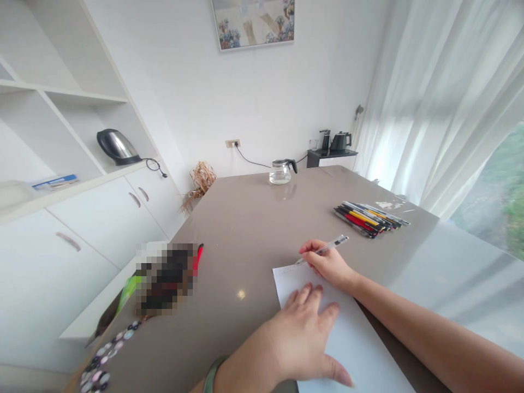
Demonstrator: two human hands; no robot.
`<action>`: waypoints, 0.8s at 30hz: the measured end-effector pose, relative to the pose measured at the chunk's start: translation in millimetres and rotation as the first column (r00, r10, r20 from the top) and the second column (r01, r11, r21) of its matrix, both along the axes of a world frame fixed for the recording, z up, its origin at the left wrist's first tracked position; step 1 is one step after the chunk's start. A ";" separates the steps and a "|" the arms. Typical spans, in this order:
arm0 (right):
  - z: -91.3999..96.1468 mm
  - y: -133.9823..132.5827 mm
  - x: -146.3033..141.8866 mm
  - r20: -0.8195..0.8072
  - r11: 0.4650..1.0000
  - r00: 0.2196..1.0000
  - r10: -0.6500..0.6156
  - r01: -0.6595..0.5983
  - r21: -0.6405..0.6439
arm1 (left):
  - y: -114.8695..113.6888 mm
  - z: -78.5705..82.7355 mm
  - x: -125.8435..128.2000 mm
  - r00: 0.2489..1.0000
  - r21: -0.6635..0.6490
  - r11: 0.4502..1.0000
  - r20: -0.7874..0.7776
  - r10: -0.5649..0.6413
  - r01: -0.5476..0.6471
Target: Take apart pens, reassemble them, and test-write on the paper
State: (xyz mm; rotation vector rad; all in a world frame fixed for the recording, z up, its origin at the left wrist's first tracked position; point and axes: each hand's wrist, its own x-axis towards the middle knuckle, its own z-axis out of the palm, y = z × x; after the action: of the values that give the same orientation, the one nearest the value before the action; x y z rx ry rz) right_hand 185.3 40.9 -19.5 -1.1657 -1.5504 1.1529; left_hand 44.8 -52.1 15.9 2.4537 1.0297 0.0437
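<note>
- A glass pot (280, 174) with a black handle stands near the far edge of the worktop (245, 218).
- A string of beads (99, 363) lies along the worktop's near left edge.
- A steel kettle (119, 146) sits in the white shelf unit (69, 128).
- A black kettle (339, 142) stands on a dark-topped cabinet (338, 162).
- A framed painting (256, 24) hangs above a socket (229, 143).
- Sheer curtains (421, 93) hang at right.
</note>
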 end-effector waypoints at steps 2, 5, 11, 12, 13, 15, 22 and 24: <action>0.4 -2.1 -0.6 0.107 0.997 0.994 0.004 -0.012 0.075 | 2.9 4.2 -2.7 0.981 0.007 0.986 -0.094 0.168 -0.169; 0.1 -3.5 -1.9 0.205 0.990 0.979 -0.016 -0.014 0.143 | 6.0 10.2 -4.9 0.929 0.008 0.950 -0.208 0.307 -0.312; -4.8 -0.6 -3.6 0.269 0.985 0.962 -0.051 0.005 0.171 | 4.9 12.0 -2.4 0.920 0.007 0.944 -0.220 0.324 -0.331; -5.2 -0.3 -3.8 0.277 0.985 0.960 -0.051 0.002 0.174 | 4.7 11.8 -2.2 0.921 0.010 0.944 -0.216 0.324 -0.330; -5.5 -0.1 -4.0 0.285 0.984 0.957 -0.050 -0.001 0.177 | 4.6 11.8 -2.0 0.921 0.011 0.944 -0.214 0.324 -0.330; -5.6 0.1 -4.5 0.297 0.984 0.954 -0.048 -0.006 0.179 | 4.7 12.2 -2.1 0.921 0.006 0.944 -0.219 0.323 -0.329; -6.4 -0.1 -5.6 0.317 0.984 0.947 -0.041 -0.017 0.178 | 5.4 12.8 -2.5 0.921 0.002 0.944 -0.218 0.322 -0.330; -6.8 0.1 -5.2 0.324 0.983 0.945 -0.047 -0.013 0.181 | 5.5 12.3 -2.4 0.923 0.001 0.946 -0.218 0.318 -0.325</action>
State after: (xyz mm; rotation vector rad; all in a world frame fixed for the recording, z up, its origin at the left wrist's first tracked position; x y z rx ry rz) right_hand 180.1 40.9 -26.3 -1.2905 -1.8485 0.8130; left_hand 42.4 -46.6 28.2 2.2684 1.5086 -0.1362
